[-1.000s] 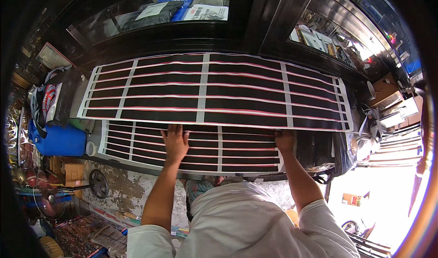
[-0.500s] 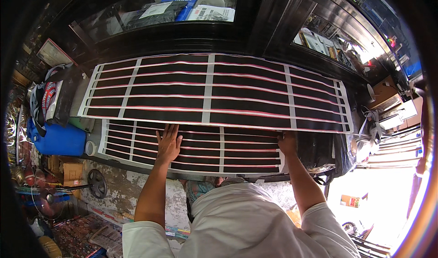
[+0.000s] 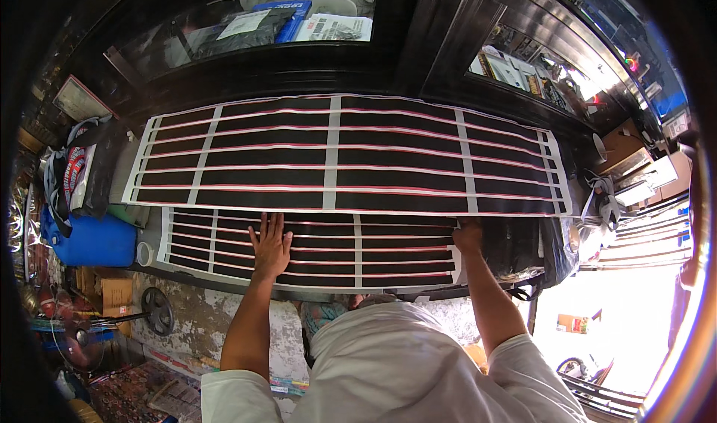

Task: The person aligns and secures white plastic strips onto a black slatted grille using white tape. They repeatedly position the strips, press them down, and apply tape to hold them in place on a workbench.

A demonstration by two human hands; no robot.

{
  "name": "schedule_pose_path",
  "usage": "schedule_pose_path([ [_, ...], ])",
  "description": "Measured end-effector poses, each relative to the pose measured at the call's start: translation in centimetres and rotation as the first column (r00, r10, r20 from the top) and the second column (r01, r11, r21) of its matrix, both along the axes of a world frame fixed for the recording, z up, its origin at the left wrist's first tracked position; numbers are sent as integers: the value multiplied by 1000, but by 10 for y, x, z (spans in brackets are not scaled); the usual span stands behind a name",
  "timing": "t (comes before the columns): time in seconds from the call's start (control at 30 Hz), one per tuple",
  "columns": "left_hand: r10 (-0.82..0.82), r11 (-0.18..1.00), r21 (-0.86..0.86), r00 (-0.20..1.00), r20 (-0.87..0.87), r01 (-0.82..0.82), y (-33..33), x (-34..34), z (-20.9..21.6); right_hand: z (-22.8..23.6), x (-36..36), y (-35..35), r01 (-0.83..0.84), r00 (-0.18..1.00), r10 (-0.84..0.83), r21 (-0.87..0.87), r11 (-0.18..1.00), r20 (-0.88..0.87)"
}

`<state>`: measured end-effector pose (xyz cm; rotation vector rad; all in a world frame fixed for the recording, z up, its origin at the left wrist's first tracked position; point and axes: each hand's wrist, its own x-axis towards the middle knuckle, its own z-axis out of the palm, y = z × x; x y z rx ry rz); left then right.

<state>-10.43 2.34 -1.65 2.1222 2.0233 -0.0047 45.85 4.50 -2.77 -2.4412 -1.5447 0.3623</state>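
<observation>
Two hands (image 3: pixel 270 245) (image 3: pixel 468 236) flat — striped sheet (image 3: pixel 299 251) lies left-right.

the person wears a plain white short-sleeved shirt (image 3: pixel 396 363), loose-fitting, with soft folds across the back and shoulders. sleeves end above the elbows. both forearms are bare. left hand (image 3: pixel 270 247) and right hand (image 3: pixel 468 238): bare, with no gloves, rings or wristwear discernible.
</observation>
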Motion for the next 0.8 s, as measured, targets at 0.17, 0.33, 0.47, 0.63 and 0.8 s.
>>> schedule_pose_path([
  [0.17,1,1000,-5,1000,31,-1,1,0,0,-15,6,4,43,997,-40,39,998,-64],
  [0.33,-5,1000,-14,999,44,6,4,5,4,-42,16,1,40,987,-58,127,991,148],
  [0.47,11,998,-70,1000,23,-9,2,3,8,-36,21,2,-85,994,78,101,991,74],
  [0.63,6,995,-99,1000,22,-4,4,2,10,-33,29,20,-141,984,156,-172,975,80],
  [0.8,6,993,-115,1000,30,-2,6,7,12,-43,37,7,80,977,-76,11,997,-202],
])
